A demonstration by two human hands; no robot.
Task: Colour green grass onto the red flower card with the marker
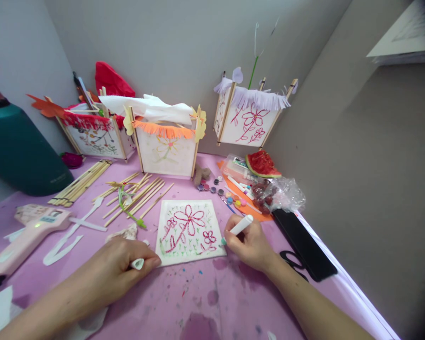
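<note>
Two hands point(250, 243) with one marker point(242, 225) flank one panel point(189, 238).

Craft workspace, paint pots point(221, 192), wooden sticks point(80, 183), fringed boxes point(168, 153)

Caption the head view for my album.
Right hand holding a marker at a flower picture's edge, left hand by its corner.

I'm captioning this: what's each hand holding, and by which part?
Right hand: white marker, near its tip. Left hand: small white cap, gripped part hidden.
</note>
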